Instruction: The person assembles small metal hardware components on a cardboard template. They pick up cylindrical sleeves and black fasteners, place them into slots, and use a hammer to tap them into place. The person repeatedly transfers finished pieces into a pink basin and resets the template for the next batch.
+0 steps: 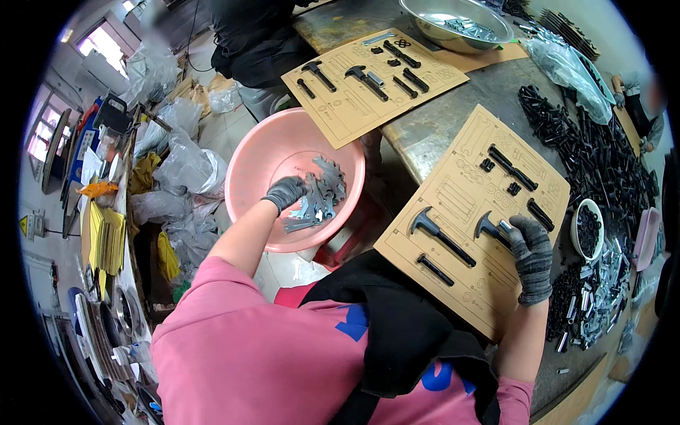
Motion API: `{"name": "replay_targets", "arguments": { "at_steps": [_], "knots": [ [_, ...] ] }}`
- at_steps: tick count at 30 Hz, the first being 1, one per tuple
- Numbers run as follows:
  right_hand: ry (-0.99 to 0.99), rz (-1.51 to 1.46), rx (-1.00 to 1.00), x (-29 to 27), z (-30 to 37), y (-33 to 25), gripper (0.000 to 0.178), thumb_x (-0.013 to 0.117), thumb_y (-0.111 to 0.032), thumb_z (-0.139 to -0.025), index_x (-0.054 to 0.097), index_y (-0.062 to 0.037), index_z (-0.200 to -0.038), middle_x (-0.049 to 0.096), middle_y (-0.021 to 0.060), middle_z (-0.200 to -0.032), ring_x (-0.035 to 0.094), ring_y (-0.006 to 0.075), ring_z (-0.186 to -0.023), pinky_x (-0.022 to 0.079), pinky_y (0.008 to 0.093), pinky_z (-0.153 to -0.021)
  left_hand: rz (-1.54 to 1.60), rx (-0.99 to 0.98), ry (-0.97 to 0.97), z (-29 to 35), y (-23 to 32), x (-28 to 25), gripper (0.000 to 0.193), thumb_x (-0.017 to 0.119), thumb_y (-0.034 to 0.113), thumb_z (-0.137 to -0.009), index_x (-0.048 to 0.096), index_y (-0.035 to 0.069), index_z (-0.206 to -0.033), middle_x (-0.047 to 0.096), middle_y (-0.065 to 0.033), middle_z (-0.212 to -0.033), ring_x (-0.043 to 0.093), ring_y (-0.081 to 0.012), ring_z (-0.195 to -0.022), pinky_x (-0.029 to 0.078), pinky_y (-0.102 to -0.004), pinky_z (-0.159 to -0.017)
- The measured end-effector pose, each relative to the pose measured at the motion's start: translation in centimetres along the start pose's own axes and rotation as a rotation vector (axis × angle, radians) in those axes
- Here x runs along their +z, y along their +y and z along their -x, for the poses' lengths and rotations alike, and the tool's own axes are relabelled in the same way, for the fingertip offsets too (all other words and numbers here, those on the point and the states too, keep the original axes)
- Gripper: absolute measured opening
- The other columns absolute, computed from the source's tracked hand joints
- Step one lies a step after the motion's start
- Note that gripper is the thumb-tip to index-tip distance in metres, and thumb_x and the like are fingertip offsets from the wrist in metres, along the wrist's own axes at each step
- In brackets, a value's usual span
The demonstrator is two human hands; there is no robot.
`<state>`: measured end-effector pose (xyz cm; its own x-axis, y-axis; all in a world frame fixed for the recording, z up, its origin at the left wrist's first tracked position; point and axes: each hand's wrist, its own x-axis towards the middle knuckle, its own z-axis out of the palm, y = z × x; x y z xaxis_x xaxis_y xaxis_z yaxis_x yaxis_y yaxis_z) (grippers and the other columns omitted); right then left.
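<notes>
My left hand (285,193), in a dark grey knit glove, reaches into a pink plastic basin (244,152). Its curled fingertips touch a pile of grey open-ended wrenches (327,185); what they grip is hidden among them. My right hand (531,258), gloved alike, is closed over the nearer brown printed board (453,191). A small silver socket (504,225) shows at its fingertips, beside a black hammer-shaped tool (489,225). On the same board lie another such tool (443,237), a short black bar (435,270) and several other black parts.
A second board (340,113) with similar parts and a wrench (379,39) overhangs the table edge. Behind it stands a metal bowl (453,32). Black parts (609,163), a white tub (586,230) and silver sockets (598,312) cover the right side. Another person (255,42) is beyond the basin.
</notes>
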<state>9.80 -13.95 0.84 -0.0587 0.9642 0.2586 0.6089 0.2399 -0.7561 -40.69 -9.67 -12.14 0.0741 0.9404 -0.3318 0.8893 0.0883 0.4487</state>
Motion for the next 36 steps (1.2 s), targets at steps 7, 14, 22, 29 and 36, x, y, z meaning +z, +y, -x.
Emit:
{"name": "replay_targets", "arguments": {
  "at_steps": [7, 14, 22, 29, 36],
  "knots": [
    [0.008, 0.071, 0.082, -1.4, 2.0, -0.4, 0.015, 0.056, -0.003, -0.078, 0.06, -0.0029, -0.093, 0.058, 0.0079, -0.083, 0.056, 0.0162, -0.076, 0.045, 0.0265, -0.068, 0.201, -0.266, -0.155, 0.4, 6.9, 0.0, 0.033, 0.048, 0.032, -0.08, 0.061, 0.003, -0.086, 0.061, -0.0126, -0.075, 0.06, -0.0204, -0.069, 0.047, -0.0327, -0.067],
    [-0.019, 0.044, 0.173, -1.2, 2.0, -1.7, 0.015, 0.056, -0.002, -0.078, 0.059, -0.002, -0.092, 0.058, 0.0074, -0.083, 0.056, 0.0146, -0.075, 0.045, 0.0253, -0.068, -0.014, -0.205, 0.005, -3.9, 1.8, 4.5, 0.031, 0.048, 0.03, -0.079, 0.061, 0.002, -0.088, 0.061, -0.0127, -0.078, 0.06, -0.0199, -0.072, 0.046, -0.0325, -0.067],
    [-0.016, -0.064, 0.062, 0.4, 1.6, -2.1, 0.015, 0.058, -0.002, -0.076, 0.06, -0.0019, -0.092, 0.059, 0.0091, -0.086, 0.056, 0.0188, -0.081, 0.044, 0.0279, -0.073, 0.124, -0.217, 0.22, 0.0, -2.8, 5.2, 0.03, 0.049, 0.027, -0.079, 0.061, 0.002, -0.09, 0.062, -0.0129, -0.082, 0.06, -0.0194, -0.076, 0.046, -0.0322, -0.068],
    [-0.24, 0.051, -0.147, 3.0, 0.1, -5.9, 0.017, 0.059, -0.015, -0.077, 0.062, -0.0063, -0.091, 0.063, 0.0093, -0.084, 0.059, 0.0219, -0.077, 0.046, 0.0303, -0.075, 1.182, 0.122, 0.018, 5.9, 10.1, -3.3, 0.025, 0.054, 0.023, -0.082, 0.054, 0.003, -0.098, 0.06, -0.0071, -0.084, 0.057, -0.0148, -0.074, 0.046, -0.0258, -0.067],
    [-0.263, -0.294, 0.021, 4.5, -0.3, -9.3, 0.038, 0.064, -0.024, -0.076, 0.055, -0.0083, -0.109, 0.061, 0.0101, -0.082, 0.059, 0.019, -0.075, 0.047, 0.0295, -0.07, 0.956, 0.513, -0.472, 5.2, 23.8, -3.5, 0.023, 0.055, 0.02, -0.084, 0.052, 0.0, -0.096, 0.06, -0.0101, -0.088, 0.057, -0.015, -0.079, 0.046, -0.0283, -0.07]
  ]
}}
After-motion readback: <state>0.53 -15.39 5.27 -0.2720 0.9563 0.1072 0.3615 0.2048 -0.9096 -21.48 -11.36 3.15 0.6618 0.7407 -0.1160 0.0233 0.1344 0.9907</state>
